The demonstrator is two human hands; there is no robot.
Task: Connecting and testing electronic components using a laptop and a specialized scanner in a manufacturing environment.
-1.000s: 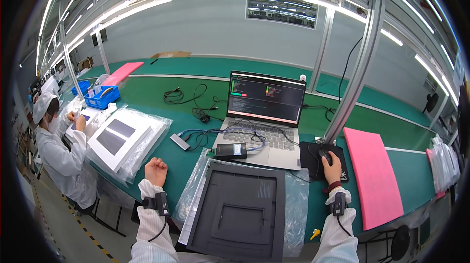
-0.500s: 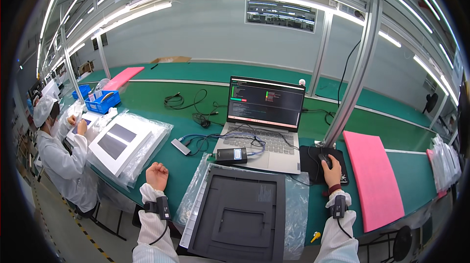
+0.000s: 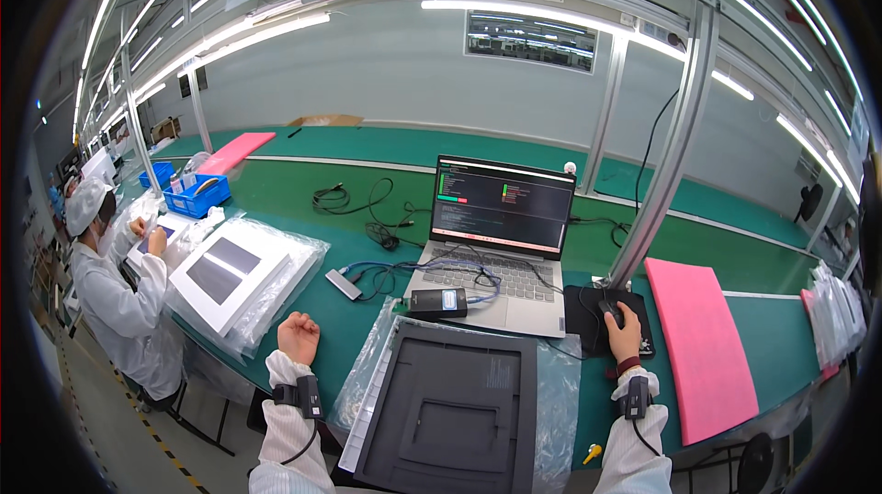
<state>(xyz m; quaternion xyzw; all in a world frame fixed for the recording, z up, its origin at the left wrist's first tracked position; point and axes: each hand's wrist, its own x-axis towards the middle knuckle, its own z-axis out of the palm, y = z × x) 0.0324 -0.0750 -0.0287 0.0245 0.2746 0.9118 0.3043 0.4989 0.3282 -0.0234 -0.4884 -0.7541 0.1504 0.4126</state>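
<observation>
My right hand (image 3: 625,329) rests over a dark computer mouse (image 3: 610,309), fingers curved round it, on a black mouse pad (image 3: 586,320). Loosely curled into a fist, my left hand (image 3: 299,339) lies near the table's front edge with nothing visible in it. Between my forearms is a large dark grey panel (image 3: 459,411) with a recessed rectangle, on clear plastic wrap. Behind it stands an open laptop (image 3: 501,209) with a dark screen of text and green marks. A black box-shaped device (image 3: 438,302) sits on the laptop's front left corner, with cables attached.
A small grey adapter (image 3: 344,284) and black cables (image 3: 381,235) lie left of the laptop. White framed panels (image 3: 225,273) in plastic wrap are at the left, near a co-worker (image 3: 115,292) and blue bins (image 3: 197,195). Pink foam (image 3: 703,347) and a metal post (image 3: 666,145) stand right.
The whole view has shifted slightly, so the scene sits a little lower. My right hand stays on the mouse and my left hand stays curled by the table edge.
</observation>
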